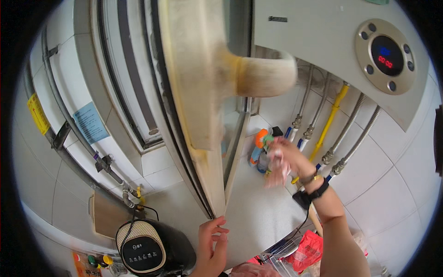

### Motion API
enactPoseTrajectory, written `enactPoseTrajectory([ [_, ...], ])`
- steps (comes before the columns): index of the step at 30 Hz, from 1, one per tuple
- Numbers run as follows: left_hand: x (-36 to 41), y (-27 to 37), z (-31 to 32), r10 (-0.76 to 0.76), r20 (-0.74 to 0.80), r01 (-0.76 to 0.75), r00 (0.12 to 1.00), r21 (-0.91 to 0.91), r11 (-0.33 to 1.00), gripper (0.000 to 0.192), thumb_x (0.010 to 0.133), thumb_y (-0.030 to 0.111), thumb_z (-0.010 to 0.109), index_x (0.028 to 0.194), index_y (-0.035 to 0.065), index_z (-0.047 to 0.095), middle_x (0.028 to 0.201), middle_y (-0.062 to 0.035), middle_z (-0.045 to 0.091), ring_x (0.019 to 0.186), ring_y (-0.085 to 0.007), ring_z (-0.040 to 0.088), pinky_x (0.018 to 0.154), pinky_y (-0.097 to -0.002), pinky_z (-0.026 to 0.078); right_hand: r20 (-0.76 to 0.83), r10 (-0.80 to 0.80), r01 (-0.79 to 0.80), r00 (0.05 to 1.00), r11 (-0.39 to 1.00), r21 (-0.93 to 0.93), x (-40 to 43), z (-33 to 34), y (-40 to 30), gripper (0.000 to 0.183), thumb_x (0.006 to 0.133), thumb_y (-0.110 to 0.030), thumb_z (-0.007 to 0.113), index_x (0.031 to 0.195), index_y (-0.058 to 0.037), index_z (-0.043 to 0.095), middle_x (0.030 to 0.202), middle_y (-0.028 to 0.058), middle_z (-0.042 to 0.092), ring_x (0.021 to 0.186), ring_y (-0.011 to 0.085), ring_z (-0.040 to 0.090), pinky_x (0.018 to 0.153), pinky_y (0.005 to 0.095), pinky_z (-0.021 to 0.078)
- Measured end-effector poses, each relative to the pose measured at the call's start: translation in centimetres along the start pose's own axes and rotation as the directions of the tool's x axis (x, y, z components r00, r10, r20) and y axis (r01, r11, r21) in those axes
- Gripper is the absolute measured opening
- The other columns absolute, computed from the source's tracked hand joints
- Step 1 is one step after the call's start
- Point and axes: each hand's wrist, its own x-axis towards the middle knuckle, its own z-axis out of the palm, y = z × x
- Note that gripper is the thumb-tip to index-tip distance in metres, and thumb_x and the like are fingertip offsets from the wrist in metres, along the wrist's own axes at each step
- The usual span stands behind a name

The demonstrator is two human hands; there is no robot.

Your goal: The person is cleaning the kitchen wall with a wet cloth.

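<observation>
My right hand [294, 157] is shut on a crumpled pink cloth [279, 168], blurred by motion. Just behind it stand spray bottles, one with an orange trigger head [261, 137], partly hidden by the hand and cloth. An opened window sash [209, 173] juts toward me, its pale frame carrying a worn, stained handle [266, 77]. At the lower corner of that sash is my left hand [211, 242], fingers bent and fingertips close to the frame edge. Whether they grip it is unclear. Under both hands runs a light grey countertop [259, 204].
A gas water heater [311, 31] with a lit display hangs at upper right. Below it run metal hoses [349, 128] and a yellow pipe [327, 128]. A black air fryer [169, 242] sits lower left. Red packaging [306, 251] lies lower right, near a black cable.
</observation>
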Motion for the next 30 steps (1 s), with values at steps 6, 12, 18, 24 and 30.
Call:
enactPoseTrajectory([
  [6, 0.8, 0.1, -1.9, 0.319, -0.093, -0.269, 0.943, 0.350, 0.897, 0.037, 0.091, 0.007, 0.049, 0.128, 0.0098, 0.049, 0.135, -0.0156, 0.033, 0.118, -0.0311, 0.041, 0.090, -0.0350, 0.041, -0.235, -0.048, -0.036, 0.971, 0.940, -0.339, 12.9, -5.7, 1.7, 0.023, 0.086, -0.019, 0.059, 0.098, 0.0007, 0.056, 0.073, 0.0078, 0.063, 0.060, 0.0158, 0.057, 0.053, 0.0261, 0.0438],
  [12, 1.0, 1.0, -1.4, 0.269, -0.094, -0.219, 0.959, 0.360, 0.907, 0.036, 0.087, -0.003, 0.047, 0.122, 0.0043, 0.054, 0.134, -0.0194, 0.034, 0.110, -0.0297, 0.050, 0.087, -0.0355, 0.043, -0.231, -0.122, -0.021, 0.965, 0.847, -0.532, 16.7, -3.3, 2.8, 0.024, 0.087, -0.019, 0.058, 0.100, 0.0004, 0.055, 0.073, 0.0075, 0.063, 0.061, 0.0155, 0.057, 0.054, 0.0261, 0.0438],
  [18, 1.0, 0.0, -1.4, 0.367, -0.147, -0.314, 0.918, 0.294, 0.903, 0.026, 0.090, 0.005, 0.051, 0.115, 0.0048, 0.055, 0.131, -0.0237, 0.038, 0.105, -0.0337, 0.053, 0.086, -0.0396, 0.044, -0.142, -0.213, 0.066, 0.967, 0.744, -0.665, 19.7, -0.9, 3.2, 0.025, 0.087, -0.019, 0.057, 0.102, 0.0002, 0.055, 0.074, 0.0072, 0.063, 0.061, 0.0152, 0.056, 0.054, 0.0260, 0.0437],
  [24, 2.2, -0.5, 0.0, 0.434, -0.200, -0.341, 0.878, 0.375, 0.862, 0.030, 0.087, 0.011, 0.056, 0.117, 0.0068, 0.053, 0.134, -0.0208, 0.039, 0.114, -0.0352, 0.048, 0.092, -0.0418, 0.042, -0.222, -0.247, 0.000, 0.943, 0.668, -0.744, 20.2, -7.1, 2.8, 0.025, 0.088, -0.019, 0.057, 0.104, 0.0000, 0.054, 0.075, 0.0069, 0.062, 0.061, 0.0149, 0.056, 0.054, 0.0260, 0.0436],
  [30, 1.4, -0.7, -1.1, 0.494, -0.216, -0.420, 0.842, 0.311, 0.853, 0.033, 0.083, 0.007, 0.057, 0.115, 0.0039, 0.054, 0.136, -0.0199, 0.038, 0.119, -0.0357, 0.043, 0.097, -0.0409, 0.040, -0.234, -0.244, -0.021, 0.941, 0.647, -0.762, 23.3, -6.6, 3.5, 0.026, 0.088, -0.020, 0.056, 0.106, -0.0003, 0.053, 0.076, 0.0066, 0.062, 0.061, 0.0146, 0.055, 0.054, 0.0259, 0.0435],
])
